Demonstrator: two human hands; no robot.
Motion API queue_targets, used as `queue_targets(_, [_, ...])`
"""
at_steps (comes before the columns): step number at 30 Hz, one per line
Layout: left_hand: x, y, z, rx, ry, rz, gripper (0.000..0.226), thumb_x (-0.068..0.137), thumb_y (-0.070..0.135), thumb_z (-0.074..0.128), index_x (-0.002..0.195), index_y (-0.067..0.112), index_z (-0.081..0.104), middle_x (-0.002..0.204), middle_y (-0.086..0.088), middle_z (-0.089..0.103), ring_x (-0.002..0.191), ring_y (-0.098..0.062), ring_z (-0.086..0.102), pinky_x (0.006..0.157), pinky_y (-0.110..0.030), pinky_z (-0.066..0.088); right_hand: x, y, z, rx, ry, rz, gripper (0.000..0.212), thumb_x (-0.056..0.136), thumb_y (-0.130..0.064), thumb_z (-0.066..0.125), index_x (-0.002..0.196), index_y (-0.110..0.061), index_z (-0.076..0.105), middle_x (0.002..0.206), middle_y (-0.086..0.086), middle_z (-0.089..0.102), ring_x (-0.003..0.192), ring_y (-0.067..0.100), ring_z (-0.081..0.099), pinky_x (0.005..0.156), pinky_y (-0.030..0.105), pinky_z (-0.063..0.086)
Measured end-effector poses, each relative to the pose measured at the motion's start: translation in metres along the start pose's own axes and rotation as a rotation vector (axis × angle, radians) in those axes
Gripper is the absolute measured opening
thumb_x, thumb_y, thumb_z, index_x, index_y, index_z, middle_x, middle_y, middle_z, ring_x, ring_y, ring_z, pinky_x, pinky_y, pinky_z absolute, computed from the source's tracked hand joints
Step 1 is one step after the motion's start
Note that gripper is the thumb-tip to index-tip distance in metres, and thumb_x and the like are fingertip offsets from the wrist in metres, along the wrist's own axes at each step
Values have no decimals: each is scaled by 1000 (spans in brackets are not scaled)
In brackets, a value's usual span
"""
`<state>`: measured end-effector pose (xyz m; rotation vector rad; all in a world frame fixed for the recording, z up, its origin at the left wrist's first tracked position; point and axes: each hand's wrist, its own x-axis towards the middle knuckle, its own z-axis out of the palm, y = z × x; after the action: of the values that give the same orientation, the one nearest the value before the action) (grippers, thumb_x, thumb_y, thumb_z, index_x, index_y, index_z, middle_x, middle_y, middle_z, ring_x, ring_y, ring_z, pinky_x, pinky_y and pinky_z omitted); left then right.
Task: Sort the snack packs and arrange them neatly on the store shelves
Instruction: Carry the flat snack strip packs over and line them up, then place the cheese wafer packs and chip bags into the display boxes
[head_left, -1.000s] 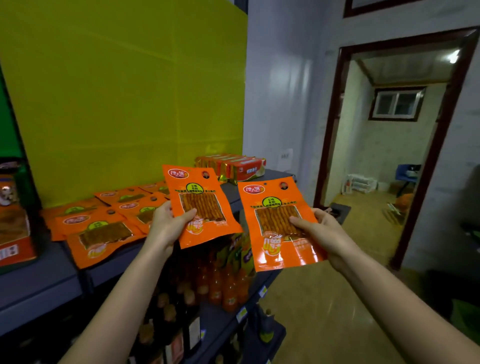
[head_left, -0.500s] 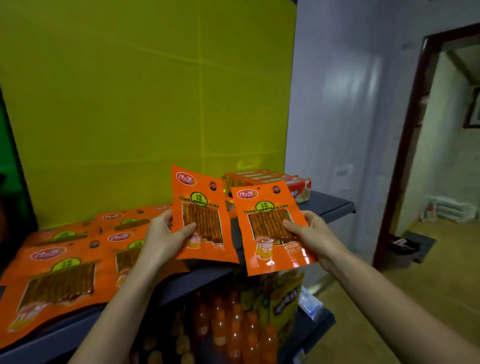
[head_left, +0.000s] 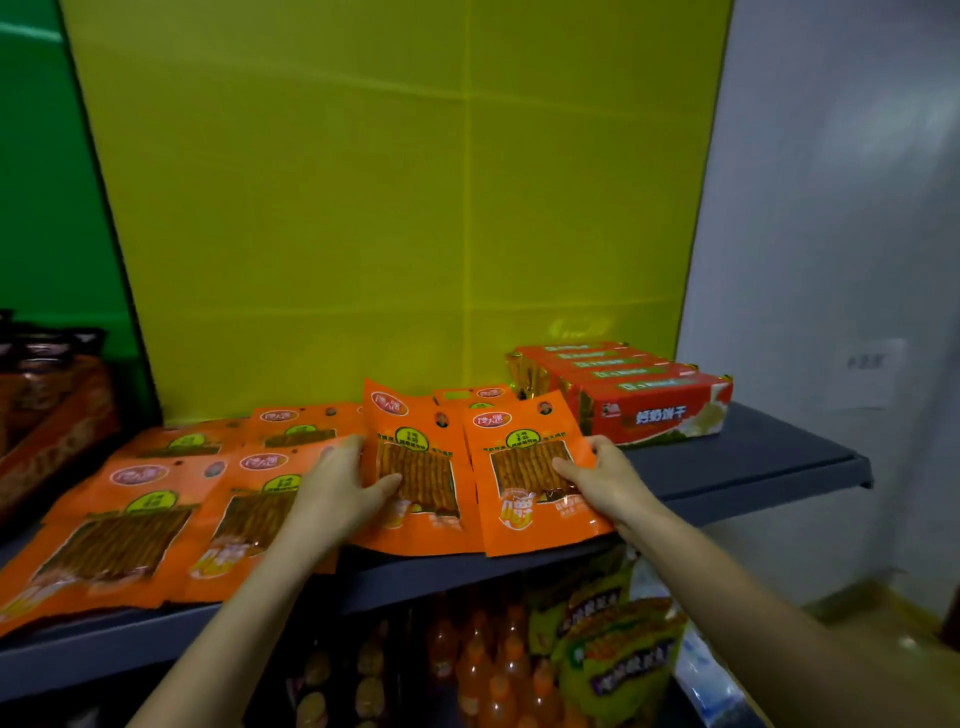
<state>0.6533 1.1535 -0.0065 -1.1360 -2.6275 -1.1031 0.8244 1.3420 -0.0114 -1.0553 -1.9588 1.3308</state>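
Two orange snack packs with clear windows sit side by side at the front of the grey shelf (head_left: 737, 467). My left hand (head_left: 337, 493) holds the left pack (head_left: 415, 462) by its left edge, thumb across the window. My right hand (head_left: 602, 478) holds the right pack (head_left: 524, 488) at its right edge, thumb on its front. Both packs lean low over the shelf, their bottom edges at the shelf's front lip. Several more orange packs (head_left: 119, 530) of the same kind lie flat to the left.
A row of red biscuit boxes (head_left: 639, 395) stands at the shelf's back right. A yellow panel (head_left: 395, 197) backs the shelf. Orange bottles (head_left: 478, 670) and green-yellow bags (head_left: 618, 649) fill the shelf below. Dark red packs (head_left: 47, 405) sit far left.
Both hands have brought their packs from mid-air down and forward onto the shelf. The view has turned left, away from the doorway, and closer to the shelf.
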Motion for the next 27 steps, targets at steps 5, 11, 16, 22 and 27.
queue_targets(5, [-1, 7, 9, 210, 21, -67, 49, 85, 31, 64, 122, 4, 46, 123, -19, 57, 114, -33, 53, 90, -37, 40, 12, 5, -1, -345, 11, -142, 37, 94, -27, 53, 122, -7, 42, 121, 11, 59, 113, 28, 57, 85, 33, 43])
queue_targets(11, [-6, 16, 16, 493, 19, -132, 52, 84, 45, 60, 117, 7, 47, 120, -15, 59, 112, -32, 54, 88, -38, 44, 25, 12, -6, -654, 28, -257, 43, 93, -37, 51, 121, -4, 41, 117, 14, 59, 109, 31, 58, 76, 33, 44])
queue_targets(16, [-12, 26, 20, 790, 117, -95, 60, 85, 55, 50, 126, 11, 48, 129, -8, 53, 123, -25, 45, 97, -33, 39, 25, 9, -13, -975, 62, -404, 52, 94, -45, 43, 126, -4, 42, 125, 13, 56, 115, 29, 53, 87, 37, 46])
queue_targets(22, [-25, 18, 3, 703, 299, 25, 28, 77, 30, 66, 93, 8, 71, 90, -12, 71, 87, -33, 66, 74, -39, 48, 8, -15, -6, -1066, 226, -757, 38, 92, -35, 50, 116, -7, 58, 117, 11, 62, 109, 30, 56, 89, 40, 44])
queue_targets(27, [-51, -3, -27, 774, 331, -3, 22, 72, 31, 60, 75, 11, 69, 72, -8, 70, 66, -31, 67, 56, -31, 47, -14, -36, 36, -826, -118, -990, 37, 96, -35, 42, 126, -17, 50, 128, 1, 55, 121, 22, 46, 97, 36, 38])
